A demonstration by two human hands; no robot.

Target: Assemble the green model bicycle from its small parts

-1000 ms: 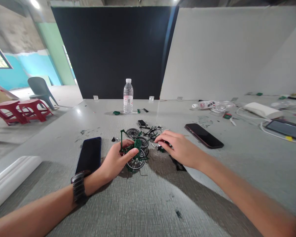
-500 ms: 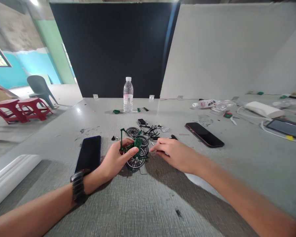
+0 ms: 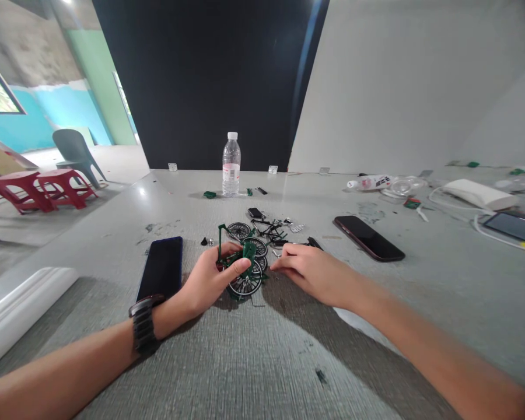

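Observation:
My left hand (image 3: 212,274) is closed on a green model bicycle part (image 3: 249,252), its thumb on the front face. Black spoked wheels (image 3: 245,283) sit at and below that part. My right hand (image 3: 308,269) is low over the table just to the right, fingertips pinched together near small loose pieces; whatever is between them is too small to tell. Behind the hands lie a dark bicycle frame (image 3: 269,229), another spoked wheel (image 3: 238,231) and a small black box-shaped piece (image 3: 256,213). Small black bits (image 3: 204,241) rest left of the wheels.
A blue-edged phone (image 3: 161,268) lies left, a dark phone (image 3: 368,238) right. An upright water bottle (image 3: 231,169) stands behind, near a green piece (image 3: 209,194). At the right are a lying bottle (image 3: 370,182), a white device (image 3: 480,194) and cables. A white roll (image 3: 26,309) is far left.
The whole view has shifted slightly, with things appearing a little further right. Both hands keep nearly the same pose and place over the parts.

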